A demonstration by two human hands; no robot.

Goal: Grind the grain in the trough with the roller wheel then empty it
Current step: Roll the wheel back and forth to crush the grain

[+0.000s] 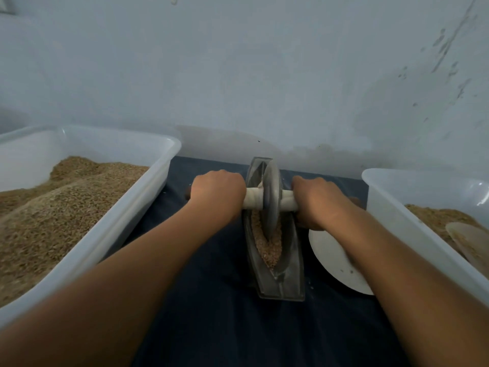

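Observation:
A narrow boat-shaped metal trough (289,276) lies lengthwise on the dark cloth, with brownish grain (270,250) in its groove. A grey roller wheel (272,197) stands upright in the groove toward the far end, on a white-wrapped axle handle (252,198) that crosses the trough. My left hand (217,193) is closed around the handle's left end. My right hand (316,200) is closed around its right end. The wheel's lower edge is sunk into the grain.
A large translucent tub (148,181) heaped with grain stands on the left. A second tub (383,205) on the right holds ground grain and a scoop (468,239). A white plate (333,258) lies beside the trough under my right forearm. A pale wall stands close behind.

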